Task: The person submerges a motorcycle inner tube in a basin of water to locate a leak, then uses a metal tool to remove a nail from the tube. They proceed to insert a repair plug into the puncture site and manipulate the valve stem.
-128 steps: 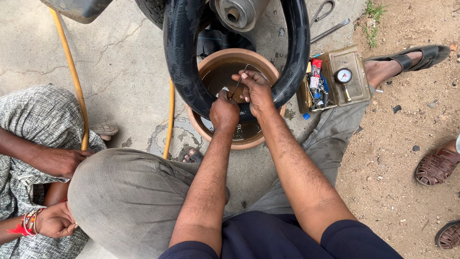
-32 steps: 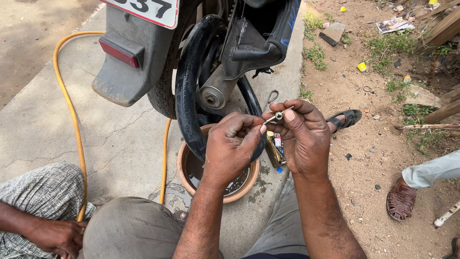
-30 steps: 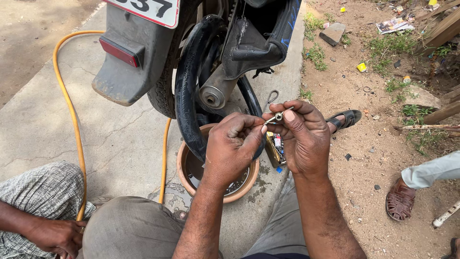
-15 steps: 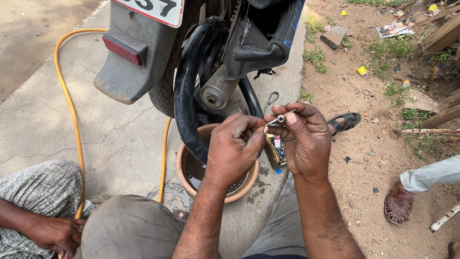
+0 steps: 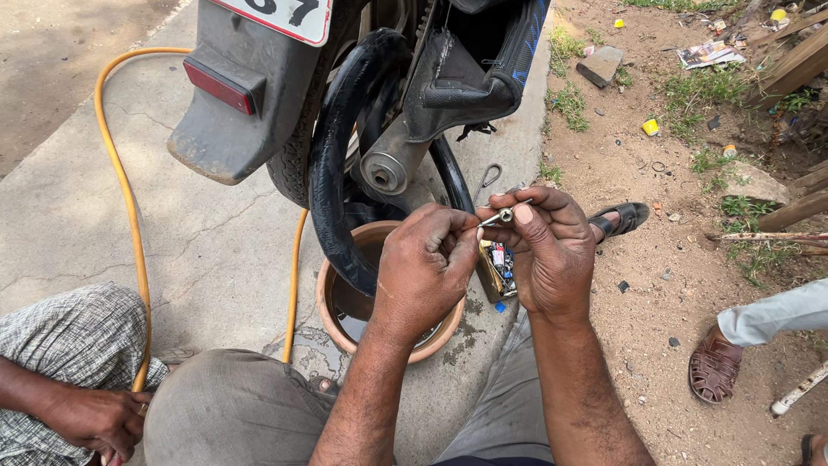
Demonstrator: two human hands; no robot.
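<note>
I've got both hands up in front of me, above the round terracotta basin of dark water (image 5: 345,332), w/ the small silver metal valve piece (image 5: 504,215) pinched between them. Its long axis runs roughly left-right, tilted up a bit toward the right end. It sits right at the meeting point of the two hands, so neither is really nearer. Right hand (image 5: 552,255) is curled shut, thumb and forefinger clamped on the piece. Left hand (image 5: 424,267) is closed too, fingertips touching the piece's left end. Behind and left of the hands, the black rubber inner tube (image 5: 332,185) loops down from the motorbike's rear wheel (image 5: 289,168) into the basin. Small open repair kit box (image 5: 498,269) lies just under my hands. Yellow air hose (image 5: 116,173) runs along the concrete at left, near another person's hand (image 5: 95,421).
</note>
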